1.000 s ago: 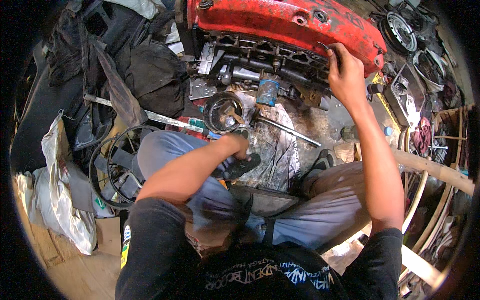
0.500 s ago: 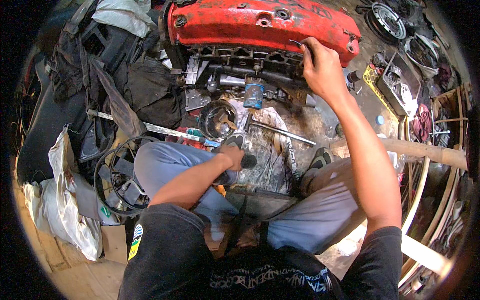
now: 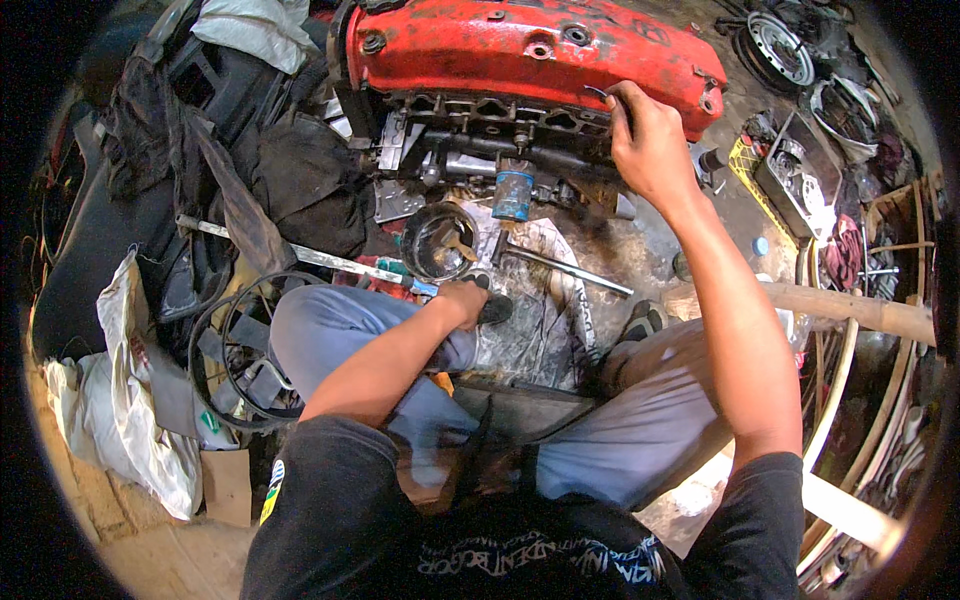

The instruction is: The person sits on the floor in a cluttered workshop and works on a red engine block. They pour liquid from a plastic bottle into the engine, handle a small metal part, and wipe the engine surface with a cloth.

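A red engine valve cover (image 3: 470,50) sits on an engine cylinder head (image 3: 490,112) at the far side. My right hand (image 3: 650,138) is raised at the cover's lower right edge, fingers pinched on a thin, dark, curved piece (image 3: 597,92). Down by my left foot is my left hand (image 3: 463,302), its fingers mostly hidden behind its back. A dark rounded thing (image 3: 495,308) shows beside it; I cannot tell whether it is part of the shoe or in the hand. A round black bowl (image 3: 437,240) with a brush in it stands just beyond.
A long-handled T-shaped tool (image 3: 565,266) lies between my feet. A blue can-like cylinder (image 3: 512,190) stands below the engine. To the left are a long metal bar (image 3: 300,255) and black hoops (image 3: 215,390). A tray of parts (image 3: 800,175) and a wooden pole (image 3: 850,303) lie right.
The engine and floor things appear slightly lower as the view shifts. My left hand and the dark thing beside it have moved a little farther forward. My right hand keeps its pinch near the cover.
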Available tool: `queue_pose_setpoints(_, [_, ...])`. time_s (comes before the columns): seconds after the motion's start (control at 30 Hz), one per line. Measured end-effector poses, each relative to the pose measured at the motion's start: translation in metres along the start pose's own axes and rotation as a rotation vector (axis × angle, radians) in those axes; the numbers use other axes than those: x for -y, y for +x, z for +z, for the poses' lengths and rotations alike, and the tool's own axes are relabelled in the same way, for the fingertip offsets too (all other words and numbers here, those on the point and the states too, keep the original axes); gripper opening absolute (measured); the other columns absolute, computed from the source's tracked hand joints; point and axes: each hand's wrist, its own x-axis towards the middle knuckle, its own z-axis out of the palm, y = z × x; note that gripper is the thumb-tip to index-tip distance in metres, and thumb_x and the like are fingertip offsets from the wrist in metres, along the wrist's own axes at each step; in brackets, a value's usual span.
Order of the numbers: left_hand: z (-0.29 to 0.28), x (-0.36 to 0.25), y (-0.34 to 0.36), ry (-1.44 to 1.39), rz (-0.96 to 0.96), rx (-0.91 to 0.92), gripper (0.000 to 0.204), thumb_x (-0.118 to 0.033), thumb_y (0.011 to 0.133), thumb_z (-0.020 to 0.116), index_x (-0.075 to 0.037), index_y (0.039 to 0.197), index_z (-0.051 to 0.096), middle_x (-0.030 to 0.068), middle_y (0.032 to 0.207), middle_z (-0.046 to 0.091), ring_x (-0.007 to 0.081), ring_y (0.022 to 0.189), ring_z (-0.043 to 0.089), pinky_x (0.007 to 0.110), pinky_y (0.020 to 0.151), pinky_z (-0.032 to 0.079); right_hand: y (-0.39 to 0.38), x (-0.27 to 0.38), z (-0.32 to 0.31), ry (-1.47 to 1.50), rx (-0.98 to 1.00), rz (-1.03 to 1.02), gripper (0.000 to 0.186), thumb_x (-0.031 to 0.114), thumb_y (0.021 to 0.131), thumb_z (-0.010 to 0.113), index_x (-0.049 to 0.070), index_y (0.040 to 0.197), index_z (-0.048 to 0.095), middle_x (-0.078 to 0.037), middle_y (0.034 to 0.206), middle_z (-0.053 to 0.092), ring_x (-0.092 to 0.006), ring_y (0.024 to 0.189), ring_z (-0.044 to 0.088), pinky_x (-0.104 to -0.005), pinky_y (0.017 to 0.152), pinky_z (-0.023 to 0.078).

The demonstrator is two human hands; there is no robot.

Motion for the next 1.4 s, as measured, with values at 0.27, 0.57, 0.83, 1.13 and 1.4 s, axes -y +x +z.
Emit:
queue_pose_setpoints(0.27, [0.032,0.023,0.021,-0.124,-0.061,0.031,0.105,-0.016,0.067,0.085,-0.020,0.158,0.034,0.0190,0.129,0.068,0.0376,0.122,0.066,0.051,0.094,0.056,0.002,0.000,0.009,-0.005,0.042,0.005,0.018,0.013,0.099,0.060,-0.003,0.107,0.063,-0.030,0.093,0.069,-0.0494,0.093,0.066,-0.0553,0.079,0.052])
queue_pose_setpoints(0.57, [0.033,0.025,0.010,-0.087,-0.106,0.104,0.097,-0.022,0.069,0.087,-0.020,0.155,0.042,0.0134,0.138,0.065,0.0311,0.124,0.065,0.048,0.096,0.056,-0.001,-0.004,0.009,-0.018,0.050,0.002,0.018,0.013,0.100,0.058,-0.003,0.105,0.063,-0.030,0.093,0.068,-0.0492,0.094,0.066,-0.0557,0.079,0.051])
queue_pose_setpoints(0.83, [-0.001,0.046,0.000,-0.325,0.056,-0.170,0.053,-0.021,0.074,0.080,0.005,0.119,0.067,0.0288,0.115,0.071,0.0424,0.113,0.068,0.047,0.097,0.055,0.001,0.001,0.007,0.024,0.058,-0.004,0.015,0.011,0.099,0.059,-0.003,0.102,0.062,-0.030,0.092,0.068,-0.0489,0.091,0.066,-0.0560,0.078,0.050])
queue_pose_setpoints(1.13, [-0.092,0.108,-0.097,-0.356,-0.199,-0.546,0.044,-0.020,0.080,0.077,0.007,0.113,0.068,0.0320,0.118,0.068,0.0439,0.114,0.067,0.046,0.097,0.055,0.000,-0.002,0.004,0.001,0.049,0.006,0.015,0.010,0.099,0.060,-0.002,0.106,0.064,-0.030,0.093,0.069,-0.0492,0.093,0.067,-0.0543,0.078,0.052])
queue_pose_setpoints(1.4, [-0.080,0.124,-0.074,-0.409,-0.350,-0.517,0.036,-0.008,0.077,0.076,0.006,0.110,0.070,0.0322,0.117,0.068,0.0435,0.112,0.068,0.047,0.095,0.057,0.003,-0.005,0.009,-0.006,0.069,0.033,0.015,0.010,0.099,0.060,-0.003,0.105,0.064,-0.030,0.092,0.068,-0.0490,0.093,0.066,-0.0536,0.077,0.051])
